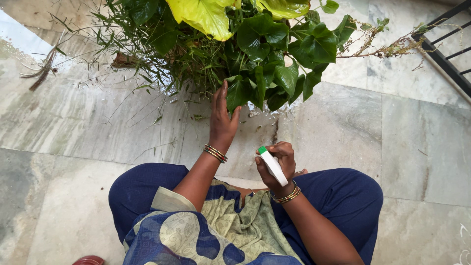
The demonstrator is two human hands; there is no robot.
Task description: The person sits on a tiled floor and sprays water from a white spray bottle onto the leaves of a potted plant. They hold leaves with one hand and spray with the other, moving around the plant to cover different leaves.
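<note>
White with a green tip, the slim flat plastic tool [272,166] sits just right of the frame's centre, its long axis slanting from the green end at upper left down to lower right. The right hand [278,164] is clenched around its lower half, gold bangles [287,196] at the wrist. Above it, the left hand [222,123] is loosely spread, fingers extended and touching a dark green leaf [239,93] of the leafy plant [274,44] on the grey stone floor [417,142].
</note>
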